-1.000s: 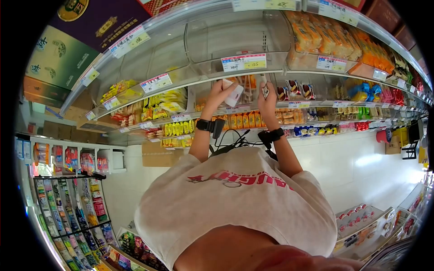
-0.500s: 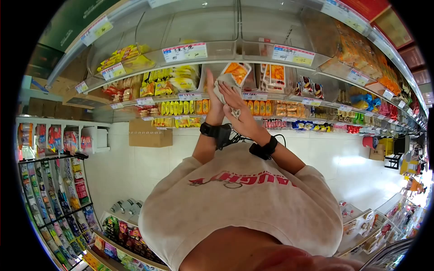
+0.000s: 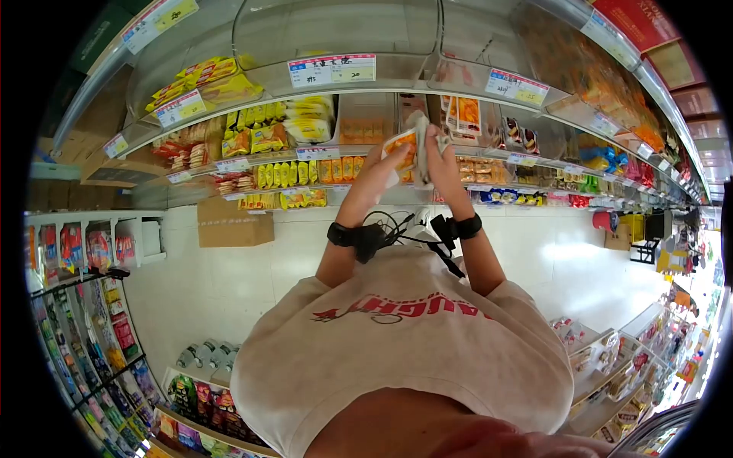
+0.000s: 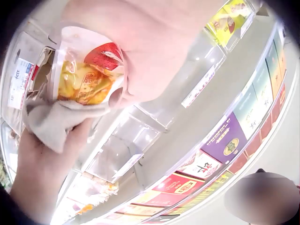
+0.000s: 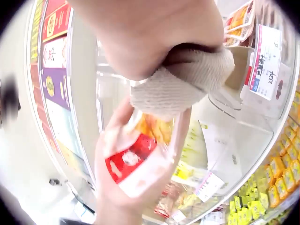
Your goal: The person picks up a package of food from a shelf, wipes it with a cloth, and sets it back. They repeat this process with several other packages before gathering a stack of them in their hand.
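My left hand (image 3: 372,183) grips a sealed food pack (image 3: 403,146) with orange contents. The left wrist view shows the pack's white border and red label; the right wrist view shows my fingers around its sides. My right hand (image 3: 445,172) pinches a crumpled grey-white cloth (image 3: 420,131) against the pack's right edge. Up close, the cloth (image 5: 178,89) is ribbed, bunched under the right fingers and overlapping one end of the pack (image 5: 140,150). Both hands are in front of the shelf bins, with the pack tilted between them.
Clear-fronted shelf bins with price tags (image 3: 332,70) stand just above and beyond my hands. Similar orange packs (image 3: 463,116) sit in a bin to the right, yellow packets (image 3: 256,137) to the left. A cardboard box (image 3: 235,223) stands on the floor at left.
The right hand has come in from the right with the cloth, pressed it flat over the pack, then shifted to the pack's right edge. The head view has also shifted along the shelf.
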A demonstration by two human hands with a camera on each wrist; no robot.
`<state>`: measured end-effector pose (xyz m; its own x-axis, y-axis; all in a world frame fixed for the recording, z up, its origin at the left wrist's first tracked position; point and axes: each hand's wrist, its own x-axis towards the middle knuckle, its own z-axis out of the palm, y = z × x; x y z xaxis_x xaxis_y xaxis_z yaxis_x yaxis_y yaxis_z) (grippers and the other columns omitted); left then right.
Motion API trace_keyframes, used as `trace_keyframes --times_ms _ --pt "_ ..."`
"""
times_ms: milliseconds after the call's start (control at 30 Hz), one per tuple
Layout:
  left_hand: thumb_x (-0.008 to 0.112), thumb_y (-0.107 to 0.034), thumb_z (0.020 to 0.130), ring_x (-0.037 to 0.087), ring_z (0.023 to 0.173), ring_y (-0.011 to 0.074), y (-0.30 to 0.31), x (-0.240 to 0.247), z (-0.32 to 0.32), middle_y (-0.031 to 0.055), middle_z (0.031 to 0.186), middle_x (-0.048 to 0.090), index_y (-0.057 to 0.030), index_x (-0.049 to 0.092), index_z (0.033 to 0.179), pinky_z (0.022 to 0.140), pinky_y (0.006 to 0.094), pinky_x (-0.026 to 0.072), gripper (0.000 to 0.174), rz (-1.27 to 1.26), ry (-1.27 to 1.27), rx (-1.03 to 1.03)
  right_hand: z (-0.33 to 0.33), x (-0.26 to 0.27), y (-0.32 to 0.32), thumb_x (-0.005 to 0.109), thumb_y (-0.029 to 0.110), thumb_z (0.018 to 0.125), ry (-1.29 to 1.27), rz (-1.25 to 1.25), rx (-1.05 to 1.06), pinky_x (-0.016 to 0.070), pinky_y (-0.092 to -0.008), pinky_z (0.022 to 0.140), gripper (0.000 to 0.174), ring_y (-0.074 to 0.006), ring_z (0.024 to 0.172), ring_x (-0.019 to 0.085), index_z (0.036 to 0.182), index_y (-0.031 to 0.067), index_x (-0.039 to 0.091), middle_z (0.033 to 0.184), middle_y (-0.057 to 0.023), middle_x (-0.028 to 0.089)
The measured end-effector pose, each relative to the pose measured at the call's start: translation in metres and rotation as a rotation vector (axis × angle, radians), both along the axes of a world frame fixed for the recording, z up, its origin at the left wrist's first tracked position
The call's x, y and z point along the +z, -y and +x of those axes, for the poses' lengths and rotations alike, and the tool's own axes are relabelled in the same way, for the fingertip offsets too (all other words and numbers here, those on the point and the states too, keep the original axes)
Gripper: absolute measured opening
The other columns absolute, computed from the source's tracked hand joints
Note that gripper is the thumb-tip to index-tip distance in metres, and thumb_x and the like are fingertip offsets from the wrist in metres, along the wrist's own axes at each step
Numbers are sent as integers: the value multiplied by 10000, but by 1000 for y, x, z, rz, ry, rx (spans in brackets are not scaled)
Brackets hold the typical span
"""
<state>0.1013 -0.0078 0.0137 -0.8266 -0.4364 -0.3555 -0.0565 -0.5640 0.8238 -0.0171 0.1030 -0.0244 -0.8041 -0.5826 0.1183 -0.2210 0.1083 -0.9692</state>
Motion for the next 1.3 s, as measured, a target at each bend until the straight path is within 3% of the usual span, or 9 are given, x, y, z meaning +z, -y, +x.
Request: trace_keyframes --times_ms 233,333,567,667,767,867,933,1067,1300 --pt "649 -312 952 648 1019 133 12 -6 -7 83 1103 673 -10 593 1262 881 291 502 436 112 -121 -58 -3 26 -37 571 421 1011 902 -501 39 500 -297 866 514 -122 1005 609 1324 15 532 1144 -60 643" --pt "654 -337 953 628 1042 139 11 -25 -21 93 1152 651 -21 620 1219 856 272 494 414 -17 -141 -16 10 30 -52 635 250 987 263 -173 47 494 -284 861 363 -104 982 604 1257 11 594 1112 -34 664" --pt "523 -431 1029 585 1119 188 -8 -17 -35 105 1209 618 -11 541 1331 939 302 451 518 -883 -105 190 -37 46 -90 612 16 908 -267 -162 -273 505 -276 762 330 -138 856 658 1236 -23 615 952 -113 713" --pt "499 -434 1035 535 1251 199 -46 7 -51 140 1386 547 -24 535 1375 1054 319 406 534 -720 -110 119 -31 58 -111 618 4 870 -355 -71 -171 510 -312 791 398 -189 901 677 1265 -38 590 984 -174 703" --pt "465 -473 1037 538 1266 231 -66 17 -66 146 1452 493 -42 518 1399 1048 323 432 566 291 -360 -87 -14 82 -120 671 87 887 -410 -53 217 509 -328 812 418 -199 932 668 1271 -50 577 999 -165 691" --pt "508 -483 1005 608 1169 222 -88 25 -68 120 1340 583 -47 545 1373 960 334 503 572 205 -378 -4 -14 78 -127 678 79 848 -477 -41 453 506 -273 742 469 -162 813 676 1296 -16 574 861 -137 692" --pt "554 -463 981 653 1086 202 -84 23 -78 95 1218 657 -53 582 1326 911 329 535 537 393 -406 -121 -20 79 -154 696 132 869 30 224 479 511 -285 767 484 -160 852 672 1311 -14 562 907 -142 692" --pt "517 -518 986 670 964 162 -88 -21 -101 77 1140 674 -55 604 1246 812 298 552 538 458 -519 -290 -48 87 -165 664 178 925 -61 -74 21 508 -353 843 509 -221 990 651 1343 -61 500 1114 -180 670" --pt "442 -662 971 630 858 137 -167 30 -132 21 1020 649 -65 610 1188 771 296 531 657 190 -306 167 -48 37 -137 563 228 1001 -170 -223 123 387 -395 1069 556 -325 1294 503 1461 -20 374 1405 -223 499"
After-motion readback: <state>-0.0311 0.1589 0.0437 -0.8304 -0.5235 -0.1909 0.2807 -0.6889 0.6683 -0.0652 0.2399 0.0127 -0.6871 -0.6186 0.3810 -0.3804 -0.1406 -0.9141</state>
